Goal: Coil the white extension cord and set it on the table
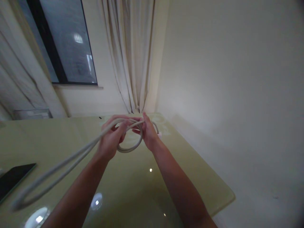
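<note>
Both your hands grip the cable (128, 151): L hand (110, 138) closed round the strands, R hand (148, 133) pinching the coil's R side, exact finger contact unclear. Coil hangs btwn them, above the tabletop (185, 177). Key relation: long loop's axis runs from the grip down-left, back twd you, so L hand's nearer it; short end sticks out past R hand

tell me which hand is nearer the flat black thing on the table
Left. The left hand is right of the flat black thing; the right hand is farther right. Both hold the cable.
</note>
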A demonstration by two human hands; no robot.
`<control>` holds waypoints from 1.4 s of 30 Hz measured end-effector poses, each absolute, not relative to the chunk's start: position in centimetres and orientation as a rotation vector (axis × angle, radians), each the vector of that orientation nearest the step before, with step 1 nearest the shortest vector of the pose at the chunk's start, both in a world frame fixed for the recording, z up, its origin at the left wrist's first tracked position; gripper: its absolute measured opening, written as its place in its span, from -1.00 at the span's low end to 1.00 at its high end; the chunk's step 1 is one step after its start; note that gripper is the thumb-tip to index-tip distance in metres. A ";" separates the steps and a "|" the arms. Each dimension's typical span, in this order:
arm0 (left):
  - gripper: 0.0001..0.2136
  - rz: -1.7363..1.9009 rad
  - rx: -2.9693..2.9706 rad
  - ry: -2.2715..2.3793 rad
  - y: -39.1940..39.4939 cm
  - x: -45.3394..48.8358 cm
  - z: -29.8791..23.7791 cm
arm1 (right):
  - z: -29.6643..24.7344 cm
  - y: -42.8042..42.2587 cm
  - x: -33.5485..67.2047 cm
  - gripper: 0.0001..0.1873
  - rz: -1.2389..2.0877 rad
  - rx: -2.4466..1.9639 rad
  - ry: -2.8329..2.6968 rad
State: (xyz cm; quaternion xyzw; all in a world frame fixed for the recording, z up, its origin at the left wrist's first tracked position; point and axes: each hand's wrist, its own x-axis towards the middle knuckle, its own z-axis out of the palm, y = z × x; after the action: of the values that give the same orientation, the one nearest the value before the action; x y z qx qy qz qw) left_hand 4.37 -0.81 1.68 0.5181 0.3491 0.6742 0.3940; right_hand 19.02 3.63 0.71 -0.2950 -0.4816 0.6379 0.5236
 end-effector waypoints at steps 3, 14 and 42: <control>-0.64 1.726 1.036 0.852 -0.2 4.2 1.9 | 1.4 3.4 19.2 -0.37 1.509 -0.608 -1.000; -0.63 1.893 0.831 1.017 1.1 1.8 1.9 | 2.4 2.6 23.0 -0.55 1.249 -0.784 -1.547; -0.60 1.557 0.982 0.684 -0.9 4.3 2.2 | 1.1 3.2 20.6 -0.41 0.907 -0.726 -1.311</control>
State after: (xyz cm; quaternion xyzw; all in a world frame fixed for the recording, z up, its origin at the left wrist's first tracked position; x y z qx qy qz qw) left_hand 4.31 -0.90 2.22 0.4158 0.2897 0.6593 0.5554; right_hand 20.59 3.20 1.09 -0.3184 -0.5748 0.3975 0.6405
